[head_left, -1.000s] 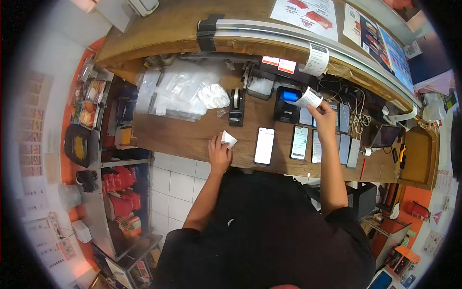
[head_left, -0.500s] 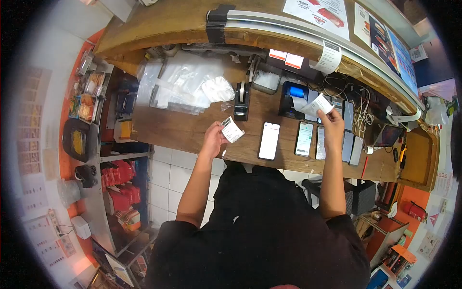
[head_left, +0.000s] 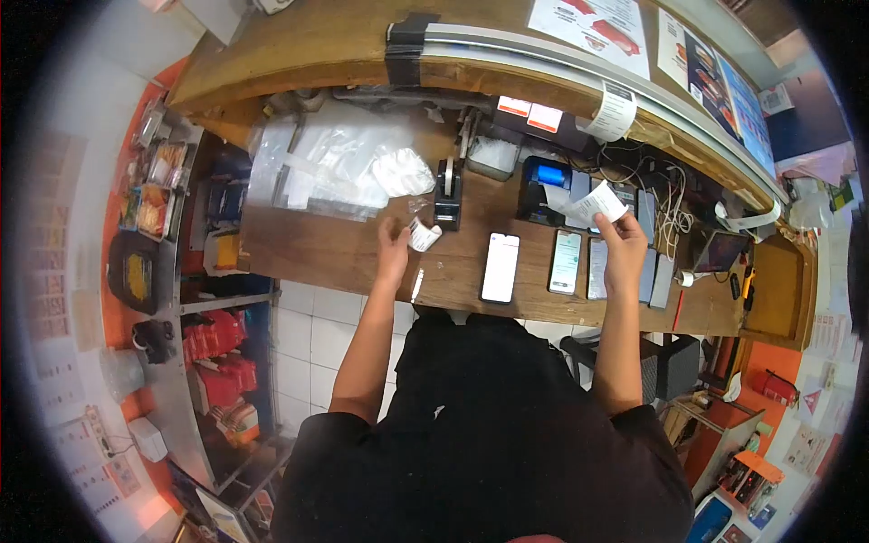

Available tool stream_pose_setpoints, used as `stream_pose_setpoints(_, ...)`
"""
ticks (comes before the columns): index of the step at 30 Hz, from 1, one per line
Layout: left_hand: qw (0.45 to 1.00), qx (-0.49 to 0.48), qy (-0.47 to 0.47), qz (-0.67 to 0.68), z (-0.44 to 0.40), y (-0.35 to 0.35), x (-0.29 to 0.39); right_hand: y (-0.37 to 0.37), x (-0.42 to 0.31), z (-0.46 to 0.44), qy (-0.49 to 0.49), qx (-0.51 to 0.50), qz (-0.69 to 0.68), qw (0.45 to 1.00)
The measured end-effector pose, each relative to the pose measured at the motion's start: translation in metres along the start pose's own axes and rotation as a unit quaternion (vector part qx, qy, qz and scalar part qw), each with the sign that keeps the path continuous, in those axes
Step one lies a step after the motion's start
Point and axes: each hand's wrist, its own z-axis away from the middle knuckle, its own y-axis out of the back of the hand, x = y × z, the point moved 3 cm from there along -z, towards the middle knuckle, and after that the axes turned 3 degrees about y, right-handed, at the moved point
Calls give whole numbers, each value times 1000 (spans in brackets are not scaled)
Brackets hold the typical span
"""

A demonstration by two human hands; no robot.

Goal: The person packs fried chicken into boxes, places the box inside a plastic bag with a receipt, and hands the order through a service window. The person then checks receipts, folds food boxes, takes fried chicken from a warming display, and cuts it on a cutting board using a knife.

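Far left: red packets (head_left: 214,335) sat on a metal rack (head_left: 201,398) beside the wooden counter (head_left: 335,246). Clear plastic bags (head_left: 330,163) lay spread on the counter's left part. Left hand (head_left: 393,244), a bit blurred, was over the counter near its front edge, fingers pinched on 1 curled printed receipt (head_left: 424,236); print too small to read. Small white strip (head_left: 416,286) lay by the front edge, below that hand. Black tape dispenser (head_left: 448,206) stood just right of the receipt. Next, 1 smartphone (head_left: 500,268) lay face up, screen white; behind it, a plastic tub (head_left: 493,156). Black receipt printer (head_left: 536,204) came next, blue panel on top; in front, a phone with green on its screen (head_left: 565,262). Second receipt (head_left: 601,204) was up beside the printer, clamped between thumb and fingers of the right hand (head_left: 625,249); couldn't tell if its lower end joined the printer. More phones lay around and under that hand. Further right: tangled white cables (head_left: 674,213), red pencil-like stick (head_left: 678,309), yellow-handled tool (head_left: 748,283)
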Motion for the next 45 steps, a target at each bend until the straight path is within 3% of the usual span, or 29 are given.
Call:
stream_pose_setpoints(1, 965, 85, -132, -208, -20, 16, -14, 2, -6, 2, 14, 3, -1, 1000)
stream_pose_setpoints(2, 863, 166, -257, -401, -16, 11, -2, 6, -11, 4, 17, 7, -1, 1000)
stream_pose_setpoints(4, 879, 147, -280, -357, 2, -4, 13, 11, -22, 8, 27, 1, 0, 1000)
stream_pose_setpoints(6, 817, 138, -379, -411, 34, -38, 40, 13, -29, 13, 16, 11, 20, 1000)
stream_pose_setpoints(7, 826, 102, -376, -407, 48, -59, 49, 14, -27, 14, 36, 2, 16, 999)
stream_pose_setpoints(9, 803, -50, -457, -380, 59, -101, 62, 9, -32, 20, 60, -8, 6, 998)
stream_pose_setpoints(10, 803, -50, -460, -377, 66, -120, 69, 6, -34, 25, 64, -7, 7, 998)
stream_pose_setpoints(12, 765, -165, -506, -363, 80, -155, 81, 0, -34, 37, 38, -20, 50, 998)
stream_pose_setpoints(16, 733, -179, -522, -397, 67, -163, 72, -8, 24, 64, -15, -112, 167, 979)
stream_pose_setpoints(19, 793, -142, -433, -404, 56, -123, 58, -36, 47, 65, -20, -168, 210, 963)
stream_pose_setpoints(20, 791, -146, -431, -408, 56, -113, 52, -51, 53, 62, -68, -155, 155, 973)
stream_pose_setpoints(21, 826, -132, -384, -390, 54, -101, 45, -66, 57, 61, -115, -141, 99, 978)
stream_pose_setpoints(23, 867, -111, -329, -358, 57, -88, 41, -99, 52, 61, -106, -98, 57, 988)
stream_pose_setpoints(24, 865, -113, -329, -361, 62, -87, 43, -111, 68, 65, -24, -209, 108, 972)
stream_pose_setpoints(25, 845, -113, -398, -338, 76, -91, 60, -122, 84, 70, 69, -305, 139, 940)
stream_pose_setpoints(27, 804, -150, -482, -315, 101, -94, 90, -138, 10, 90, 75, -407, 110, 904)
stream_pose_setpoints(28, 803, -153, -481, -317, 98, -83, 89, -138, 9, 91, 44, -411, 91, 906)
stream_pose_setpoints(30, 893, -329, -271, -143, 89, -65, 73, -135, 16, 87, 32, -378, 92, 921)
stream_pose_setpoints(31, 906, -348, -213, -113, 104, -72, 84, -131, 22, 83, 22, -369, 69, 927)
stream_pose_setpoints(32, 907, -348, -212, -112, 110, -73, 86, -128, 27, 80, 12, -360, 44, 932)
stream_pose_setpoints(34, 924, -340, -164, -59, 116, -74, 89, -126, 33, 76, -26, -341, -10, 940)
stream_pose_setpoints(35, 928, -315, -189, -58, 120, -82, 99, -128, 31, 76, -54, -329, -41, 942)
stream_pose_setpoints(36, 928, -316, -190, -58, 123, -92, 105, -133, 21, 77, 57, -335, -28, 940)
stream_pose_setpoints(38, 963, -164, -189, 99, 121, -98, 118, -135, 16, 82, 166, -336, -14, 927)
stream_pose_setpoints(39, 960, -125, -202, 150, 120, -103, 129, -136, 29, 85, 59, -363, -13, 930)
stream_pose_setpoints(42, 956, -55, -232, 171, 109, -99, 151, -135, 31, 78, -21, -382, 66, 921)
stream_pose_setpoints(43, 966, -11, -233, 107, 104, -95, 155, -131, 16, 74, 52, -375, 62, 923)
stream_pose_setpoints(44, 966, -10, -235, 107, 104, -96, 153, -127, 17, 73, -28, -355, -2, 934)
stream_pose_setpoints(45, 900, 141, -406, -74, 114, -97, 159, -123, 18, 72, -104, -323, -68, 938)
